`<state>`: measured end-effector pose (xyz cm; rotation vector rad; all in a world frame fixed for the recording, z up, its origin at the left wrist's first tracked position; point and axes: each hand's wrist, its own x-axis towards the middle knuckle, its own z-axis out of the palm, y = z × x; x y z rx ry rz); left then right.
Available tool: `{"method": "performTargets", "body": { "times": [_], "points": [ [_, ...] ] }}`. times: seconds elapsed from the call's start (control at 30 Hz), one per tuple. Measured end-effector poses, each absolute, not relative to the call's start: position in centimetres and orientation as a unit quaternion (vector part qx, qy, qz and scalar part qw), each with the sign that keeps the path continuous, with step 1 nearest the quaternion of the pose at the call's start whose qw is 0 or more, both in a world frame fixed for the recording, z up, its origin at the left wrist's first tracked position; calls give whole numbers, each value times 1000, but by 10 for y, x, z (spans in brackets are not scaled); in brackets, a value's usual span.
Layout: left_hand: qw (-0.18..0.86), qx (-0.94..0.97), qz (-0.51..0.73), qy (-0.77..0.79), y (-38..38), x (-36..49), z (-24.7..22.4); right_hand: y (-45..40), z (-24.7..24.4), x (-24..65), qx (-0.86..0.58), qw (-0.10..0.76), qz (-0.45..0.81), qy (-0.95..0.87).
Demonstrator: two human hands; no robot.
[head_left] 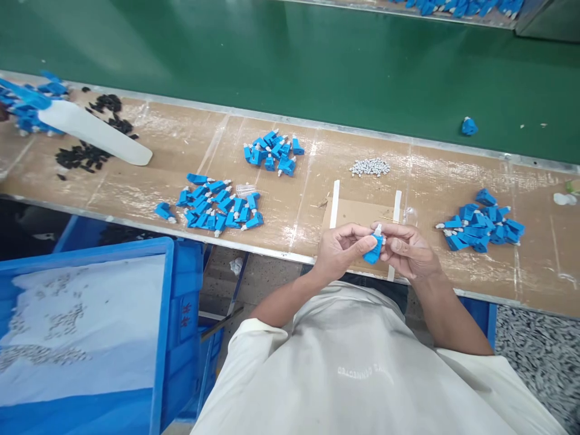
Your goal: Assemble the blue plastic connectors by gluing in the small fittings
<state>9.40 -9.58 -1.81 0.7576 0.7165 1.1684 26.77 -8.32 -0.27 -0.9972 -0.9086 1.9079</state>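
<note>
Close in front of my body, my left hand [347, 248] pinches a small blue plastic part [372, 251] with a white tip between thumb and fingers. My right hand [410, 250] meets it from the other side, its index finger near the white tip. The right fingers are pressed together at a small whitish piece; whether that belongs to the blue part is hidden. Beneath the hands lies a cardboard sheet [357, 212] flanked by white strips. A pile of small pale grey pieces [370, 167] sits just beyond it.
Piles of similar blue parts lie at the right [483, 223], centre [272, 151] and left [222, 204]. Black pieces [84, 156] are near a white-sleeved arm [97, 134] of another person. Behind runs a green surface [317, 66] carrying one blue part [469, 126]. A blue crate [165, 338] stands lower left.
</note>
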Motion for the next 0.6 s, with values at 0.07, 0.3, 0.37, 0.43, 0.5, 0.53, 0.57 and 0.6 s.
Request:
{"method": "performTargets", "body": {
  "times": [0.07, 0.3, 0.37, 0.43, 0.5, 0.53, 0.57, 0.6],
  "points": [
    [710, 341, 524, 324, -95, 94, -21, -84, -5, 266, -400, 399, 744, -356],
    [698, 349, 536, 321, -100, 96, -25, -89, -7, 259, -424, 425, 711, -366],
    [694, 365, 530, 323, -101, 95, -25, -89, -5, 258, -421, 419, 713, -372],
    [667, 410, 521, 339, -92, 87, -24, -88, -2, 259, -417, 406, 720, -377],
    [581, 485, 518, 399, -66, 69, -24, -85, 2, 264, -417, 396, 721, -386],
    [514, 525, 513, 444, -48, 55, -23, -84, 3, 267, -419, 396, 715, -394],
    [427, 557, 504, 503, -26, 39, -22, -82, 5, 270, -423, 399, 705, -405],
    [336, 584, 481, 561, -3, 21, -20, -81, 7, 273, -429, 403, 692, -418]
  ]
}}
